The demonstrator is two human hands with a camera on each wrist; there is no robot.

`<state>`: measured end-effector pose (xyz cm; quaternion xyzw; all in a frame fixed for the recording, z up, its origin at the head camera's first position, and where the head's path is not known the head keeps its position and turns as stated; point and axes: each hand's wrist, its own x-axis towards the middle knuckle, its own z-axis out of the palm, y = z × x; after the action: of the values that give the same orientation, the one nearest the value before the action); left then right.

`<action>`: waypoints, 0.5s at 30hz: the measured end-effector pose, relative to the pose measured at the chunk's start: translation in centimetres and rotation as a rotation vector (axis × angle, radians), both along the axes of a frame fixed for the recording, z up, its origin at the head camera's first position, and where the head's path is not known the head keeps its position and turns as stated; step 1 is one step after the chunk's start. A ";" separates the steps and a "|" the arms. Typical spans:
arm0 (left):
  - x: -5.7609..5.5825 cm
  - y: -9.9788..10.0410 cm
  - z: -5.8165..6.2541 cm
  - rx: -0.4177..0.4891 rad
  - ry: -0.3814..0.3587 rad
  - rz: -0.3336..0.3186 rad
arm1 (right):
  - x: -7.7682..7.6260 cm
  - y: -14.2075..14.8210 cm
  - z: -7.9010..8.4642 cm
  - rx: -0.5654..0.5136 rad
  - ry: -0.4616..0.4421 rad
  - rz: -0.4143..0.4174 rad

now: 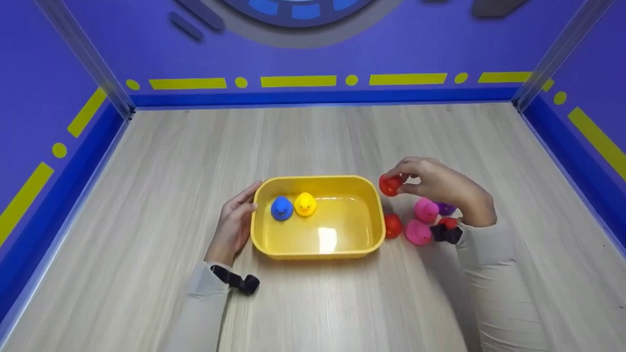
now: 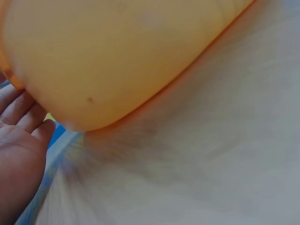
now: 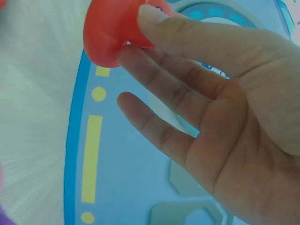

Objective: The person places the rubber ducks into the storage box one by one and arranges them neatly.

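Note:
A yellow plastic tub [image 1: 318, 256] stands on the table with a blue rubber duck [image 1: 281, 209] and a yellow rubber duck [image 1: 305, 205] in its left half. My left hand [image 1: 234, 225] rests against the tub's left end, the thumb near the rim; in the left wrist view its extended fingers [image 2: 33, 117] touch the outer wall. Just beyond the tub's right rim, my right hand [image 1: 430, 181] pinches a red rubber duck [image 1: 390, 185] between thumb and fingertips. The right wrist view shows this duck [image 3: 105, 33] close up, partly covered by the thumb.
Right of the tub lie another red duck [image 1: 393, 226], two pink ducks [image 1: 425, 210] and a purple duck [image 1: 446, 209]. One more red item [image 1: 448, 223] is partly hidden by the right wrist's black strap. Blue-purple walls [image 1: 313, 63] border the table.

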<state>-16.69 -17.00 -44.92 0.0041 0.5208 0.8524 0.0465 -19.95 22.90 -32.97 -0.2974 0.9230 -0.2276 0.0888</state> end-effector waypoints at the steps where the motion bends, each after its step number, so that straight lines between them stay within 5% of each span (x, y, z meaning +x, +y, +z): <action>1: 0.1 0.0 -0.1 0.000 -0.001 0.001 | -0.1 -0.3 0.2 0.005 -0.006 0.011; 9: 0.4 -0.2 -0.2 0.003 -0.006 0.013 | -0.7 -3.1 1.6 0.041 -0.036 0.112; 15: 0.1 0.1 0.2 -0.007 0.014 0.001 | -1.0 -5.0 2.3 0.114 -0.089 0.102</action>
<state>-16.56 -16.94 -44.76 0.0097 0.5241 0.8506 0.0423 -20.98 17.91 -30.71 -0.3283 0.9131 -0.1829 0.1579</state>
